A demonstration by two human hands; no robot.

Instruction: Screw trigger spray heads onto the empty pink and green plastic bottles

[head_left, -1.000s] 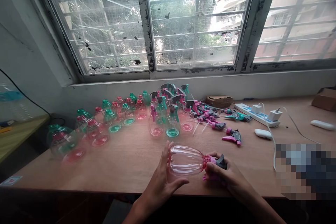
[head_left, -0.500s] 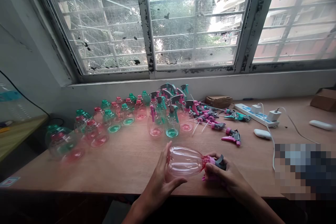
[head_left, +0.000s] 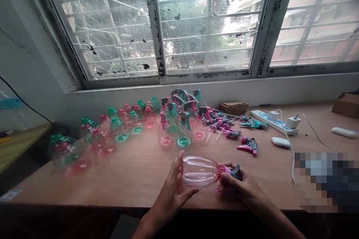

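A clear pink spray bottle [head_left: 199, 171] lies sideways in the air over the table's front part, its base to the left. My left hand [head_left: 175, 188] cups the base, fingers along the far side and thumb held apart below. At the other end, my right hand [head_left: 238, 183] is closed around the pink collar [head_left: 226, 170] and the spray head with its dark grey part [head_left: 237, 173]. A pink trigger piece [head_left: 223, 189] shows beneath the right hand, partly hidden by it.
Several open pink and green bottles [head_left: 104, 145] stand at the left. Finished spray bottles [head_left: 183, 134] are grouped mid-table. Loose spray heads [head_left: 248, 145] lie right of them, near a power strip [head_left: 273, 121] with white cables. A cardboard box [head_left: 346, 104] sits far right. A window [head_left: 207, 26] is behind.
The spray bottle has shifted very slightly to the right. Both hands keep nearly the same hold, and the things on the table stay put.
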